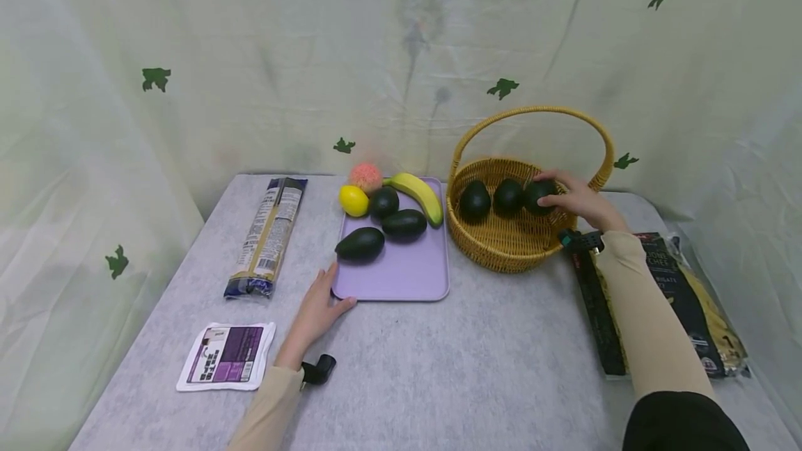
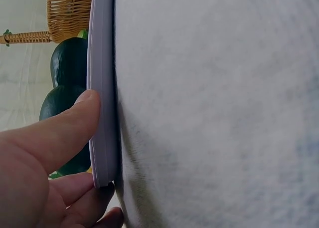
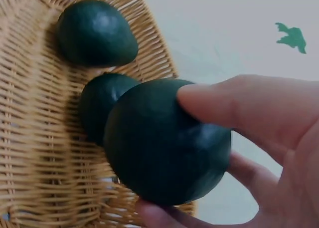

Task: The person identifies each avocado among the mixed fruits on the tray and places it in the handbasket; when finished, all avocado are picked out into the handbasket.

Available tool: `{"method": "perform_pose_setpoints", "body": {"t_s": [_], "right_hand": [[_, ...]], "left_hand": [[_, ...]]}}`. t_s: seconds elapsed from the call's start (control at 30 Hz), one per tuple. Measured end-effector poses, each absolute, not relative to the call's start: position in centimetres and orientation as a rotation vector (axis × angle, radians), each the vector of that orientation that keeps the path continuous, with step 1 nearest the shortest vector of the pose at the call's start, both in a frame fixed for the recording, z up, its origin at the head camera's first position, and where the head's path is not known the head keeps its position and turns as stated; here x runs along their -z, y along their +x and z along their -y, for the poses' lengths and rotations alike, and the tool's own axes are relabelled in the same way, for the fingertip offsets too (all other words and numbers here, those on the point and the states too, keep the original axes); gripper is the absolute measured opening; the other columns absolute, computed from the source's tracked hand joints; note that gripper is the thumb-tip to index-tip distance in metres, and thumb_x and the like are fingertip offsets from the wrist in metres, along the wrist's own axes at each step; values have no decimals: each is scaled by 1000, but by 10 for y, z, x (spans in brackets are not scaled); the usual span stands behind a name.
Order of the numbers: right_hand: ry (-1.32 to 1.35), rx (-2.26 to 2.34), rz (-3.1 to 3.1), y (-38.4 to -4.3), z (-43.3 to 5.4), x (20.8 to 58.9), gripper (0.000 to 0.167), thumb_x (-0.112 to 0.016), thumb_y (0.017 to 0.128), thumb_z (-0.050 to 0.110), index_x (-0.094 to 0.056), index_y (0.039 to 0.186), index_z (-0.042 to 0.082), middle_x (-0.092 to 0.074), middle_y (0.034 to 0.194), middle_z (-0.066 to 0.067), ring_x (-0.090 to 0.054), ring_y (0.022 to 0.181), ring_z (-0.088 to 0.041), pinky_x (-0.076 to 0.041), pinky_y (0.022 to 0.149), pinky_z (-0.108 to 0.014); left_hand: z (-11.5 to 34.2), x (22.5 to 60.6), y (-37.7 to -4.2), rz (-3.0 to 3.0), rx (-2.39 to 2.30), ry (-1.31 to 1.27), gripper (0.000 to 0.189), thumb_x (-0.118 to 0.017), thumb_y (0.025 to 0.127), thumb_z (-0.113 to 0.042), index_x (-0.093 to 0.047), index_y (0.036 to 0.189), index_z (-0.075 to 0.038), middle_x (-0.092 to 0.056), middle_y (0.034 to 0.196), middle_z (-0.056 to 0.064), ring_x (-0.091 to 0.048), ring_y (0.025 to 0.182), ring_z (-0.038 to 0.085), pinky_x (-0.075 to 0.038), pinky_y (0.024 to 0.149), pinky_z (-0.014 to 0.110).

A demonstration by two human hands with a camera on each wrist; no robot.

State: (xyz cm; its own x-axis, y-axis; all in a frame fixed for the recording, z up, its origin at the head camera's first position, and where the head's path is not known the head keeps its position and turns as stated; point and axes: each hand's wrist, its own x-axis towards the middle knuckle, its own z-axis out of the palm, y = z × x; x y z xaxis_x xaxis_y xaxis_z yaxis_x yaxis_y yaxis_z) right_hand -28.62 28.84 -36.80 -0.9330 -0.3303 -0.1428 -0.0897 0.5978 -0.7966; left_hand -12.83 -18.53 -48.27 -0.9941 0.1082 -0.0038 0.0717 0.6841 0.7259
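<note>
In the head view, my right hand (image 1: 579, 202) grips a dark green avocado (image 1: 539, 198) at the right side of a wicker basket (image 1: 501, 253). The right wrist view shows the thumb on top of this avocado (image 3: 167, 143) and fingers around its far side. Two more avocados (image 1: 475, 202) sit beside it in the basket. My left hand (image 1: 315, 315) holds the near left corner of a purple tray (image 1: 413, 277), thumb (image 2: 79, 113) against its rim. On the tray are several dark avocados (image 1: 360, 245) and a banana (image 1: 418, 195); a lemon (image 1: 354, 200) and a pinkish round fruit (image 1: 366, 177) lie at its far left corner.
A long blue-and-gold packet (image 1: 266, 239) lies left of the tray. Nearer stands a white-and-purple pouch (image 1: 227, 357), lying flat. Dark pasta packages (image 1: 683, 298) lie under and beside my right forearm. The basket's tall handle (image 1: 532, 111) arches over it; a leaf-patterned curtain (image 1: 301, 54) hangs behind.
</note>
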Motion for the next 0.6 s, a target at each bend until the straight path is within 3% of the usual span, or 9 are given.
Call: {"method": "perform_pose_setpoints", "body": {"t_s": [0.07,0.2,0.6], "right_hand": [[-375,1199,-2564,-289,-288,369,50,-60,94,12,-40,139,-1,-22,152,-25,-20,136,-44,-23,104,-64],[-424,1084,-2594,-295,-287,375,47,-60,92,6,-43,135,-5,-26,148,-29,-18,136,-46,-19,105,-64],[-457,783,-2692,-299,-277,392,44,-56,88,-3,-49,131,-10,-37,139,-34,-34,126,-49,-34,99,-61]], "left_hand": [[185,483,-128,-2837,-1223,148,79,-66,90,-15,-19,149,6,-20,153,26,-9,140,45,-11,112,56],[185,483,-127,-2847,-1225,159,77,-67,90,-15,-20,148,7,-21,151,27,-11,139,46,-12,112,57],[186,482,-126,-2852,-1218,162,76,-66,90,-17,-22,147,9,-23,150,29,-12,139,47,-13,111,58]]}}
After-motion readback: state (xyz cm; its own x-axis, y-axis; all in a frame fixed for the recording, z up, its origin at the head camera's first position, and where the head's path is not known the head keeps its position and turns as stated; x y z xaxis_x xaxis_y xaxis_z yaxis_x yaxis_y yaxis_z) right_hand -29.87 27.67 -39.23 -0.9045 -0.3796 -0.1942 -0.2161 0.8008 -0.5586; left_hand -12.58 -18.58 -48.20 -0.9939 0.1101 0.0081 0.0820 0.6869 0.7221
